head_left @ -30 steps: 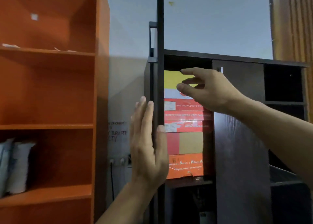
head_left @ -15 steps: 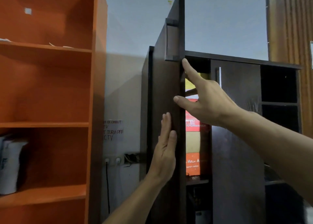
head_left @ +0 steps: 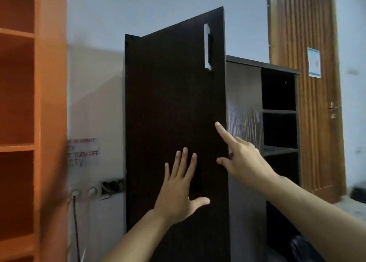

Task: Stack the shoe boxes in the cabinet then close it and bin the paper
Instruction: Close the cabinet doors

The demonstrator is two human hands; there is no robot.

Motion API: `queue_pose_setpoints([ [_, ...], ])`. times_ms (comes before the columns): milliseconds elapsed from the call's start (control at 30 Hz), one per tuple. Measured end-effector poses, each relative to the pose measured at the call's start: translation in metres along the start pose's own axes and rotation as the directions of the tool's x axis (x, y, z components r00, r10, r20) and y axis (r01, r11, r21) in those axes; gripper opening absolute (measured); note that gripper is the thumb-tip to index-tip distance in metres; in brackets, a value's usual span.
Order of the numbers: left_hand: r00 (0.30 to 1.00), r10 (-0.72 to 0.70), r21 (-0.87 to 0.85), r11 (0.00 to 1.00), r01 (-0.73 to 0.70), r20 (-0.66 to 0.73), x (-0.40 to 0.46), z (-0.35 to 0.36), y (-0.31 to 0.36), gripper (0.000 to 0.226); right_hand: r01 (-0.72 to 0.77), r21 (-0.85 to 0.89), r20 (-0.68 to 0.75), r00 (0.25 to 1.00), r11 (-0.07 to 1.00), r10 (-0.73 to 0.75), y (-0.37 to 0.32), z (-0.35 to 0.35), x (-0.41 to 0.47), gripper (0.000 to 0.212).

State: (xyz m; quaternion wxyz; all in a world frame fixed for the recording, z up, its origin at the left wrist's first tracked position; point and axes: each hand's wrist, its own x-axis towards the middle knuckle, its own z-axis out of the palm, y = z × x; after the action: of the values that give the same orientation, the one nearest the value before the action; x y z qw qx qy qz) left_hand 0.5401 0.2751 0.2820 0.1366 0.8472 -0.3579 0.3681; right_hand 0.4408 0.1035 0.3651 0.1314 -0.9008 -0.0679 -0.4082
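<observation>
The dark brown cabinet (head_left: pixel 243 103) stands against the wall, and its left door (head_left: pixel 174 107) hangs slightly ajar, covering the shoe boxes inside. A metal handle (head_left: pixel 207 46) sits near the door's top right. My left hand (head_left: pixel 179 184) presses flat on the door's face with fingers spread. My right hand (head_left: pixel 239 154) is at the door's right edge, index finger and thumb extended against it, the other fingers tucked behind the edge. No paper or bin is in view.
An orange shelf unit (head_left: pixel 49 123) stands at the left. Open dark shelves (head_left: pixel 279 111) fill the cabinet's right side. A wooden room door (head_left: pixel 305 83) is behind. Wall sockets (head_left: pixel 93 191) and a cable sit low on the wall. A black bag (head_left: pixel 303 250) lies at the bottom right.
The cabinet door has swung from edge-on to nearly shut, hiding the stacked boxes. My left hand pushed it round; my right hand dropped lower along the door's edge.
</observation>
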Motion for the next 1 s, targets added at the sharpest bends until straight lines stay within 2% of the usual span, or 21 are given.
queue_pose_setpoints([
  [267, 0.998, 0.01, 0.211, 0.977, -0.023, 0.061, 0.026, 0.039, -0.013, 0.13, -0.125, 0.031, -0.013, 0.992, 0.992, 0.126, 0.039, 0.041, 0.031, 0.097],
  [467, 0.994, -0.058, 0.28, 0.96, 0.031, 0.088, 0.041, 0.056, -0.016, 0.13, -0.17, 0.044, -0.006, 0.985, 0.984, 0.17, 0.056, 0.067, 0.052, 0.098],
  [800, 0.992, -0.096, 0.373, 0.926, 0.058, 0.083, 0.058, 0.079, -0.03, 0.128, -0.272, 0.074, 0.011, 0.962, 0.959, 0.272, 0.075, 0.107, 0.088, 0.107],
  [1000, 0.991, -0.119, 0.441, 0.894, 0.08, 0.061, 0.064, 0.09, -0.046, 0.124, -0.252, -0.049, 0.039, 0.966, 0.967, 0.254, 0.081, 0.132, 0.109, 0.091],
])
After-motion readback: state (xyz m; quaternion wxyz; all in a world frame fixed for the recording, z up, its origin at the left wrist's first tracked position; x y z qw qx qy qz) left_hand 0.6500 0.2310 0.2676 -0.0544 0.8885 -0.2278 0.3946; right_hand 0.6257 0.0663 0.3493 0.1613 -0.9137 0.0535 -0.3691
